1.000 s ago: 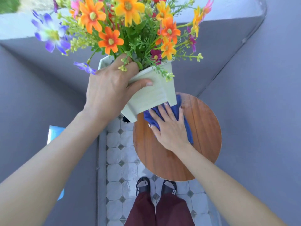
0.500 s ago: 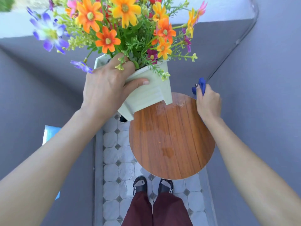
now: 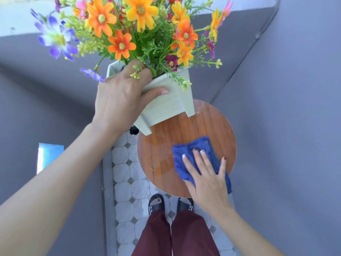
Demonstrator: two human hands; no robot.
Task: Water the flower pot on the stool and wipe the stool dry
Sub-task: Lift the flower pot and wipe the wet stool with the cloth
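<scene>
My left hand (image 3: 120, 100) grips the rim of a pale green square flower pot (image 3: 169, 104) full of orange, yellow and purple flowers (image 3: 140, 26). The pot is lifted and tilted above the far left edge of the round wooden stool (image 3: 166, 145). Wet streaks show on the stool's left half. My right hand (image 3: 206, 178) lies flat, fingers spread, pressing a blue cloth (image 3: 195, 156) onto the stool's near right part.
Grey walls close in on the left (image 3: 36, 108) and right (image 3: 295, 126). A narrow strip of white tiled floor (image 3: 127, 182) runs below. My feet in black sandals (image 3: 156, 202) stand just in front of the stool. A blue thing (image 3: 48, 156) shows at the left.
My right hand swung with the cloth from the stool's far side out past its far right edge, then came back down onto the near right part. The pot stays held up.
</scene>
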